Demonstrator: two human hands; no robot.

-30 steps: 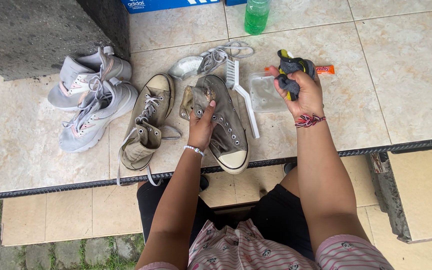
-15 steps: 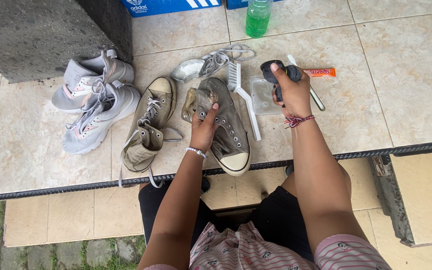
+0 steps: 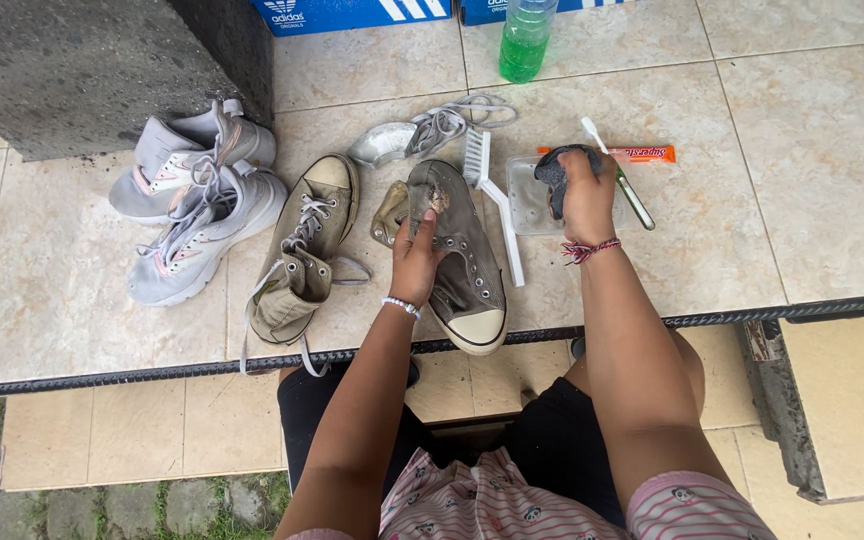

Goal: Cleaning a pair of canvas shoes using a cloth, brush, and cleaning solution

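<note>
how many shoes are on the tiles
4: two grey trainers by the concrete block, a laced olive high-top beside them, and a grey high-top under the left hand. None seem hidden.

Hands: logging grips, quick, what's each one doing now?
Left hand: closed on the grey shoe.
Right hand: closed on a dark brush.

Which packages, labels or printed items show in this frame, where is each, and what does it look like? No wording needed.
Blue box: top edge, left of centre, against the grey block; rectangular, blue with white stripes and a white logo.
Second blue box: top edge, behind the bottle; only a blue strip shows.
Green bottle: top centre; clear plastic, green liquid, no label visible.
Orange tube: beyond the right hand; slim, orange with white print.
No signs or screens.
</note>
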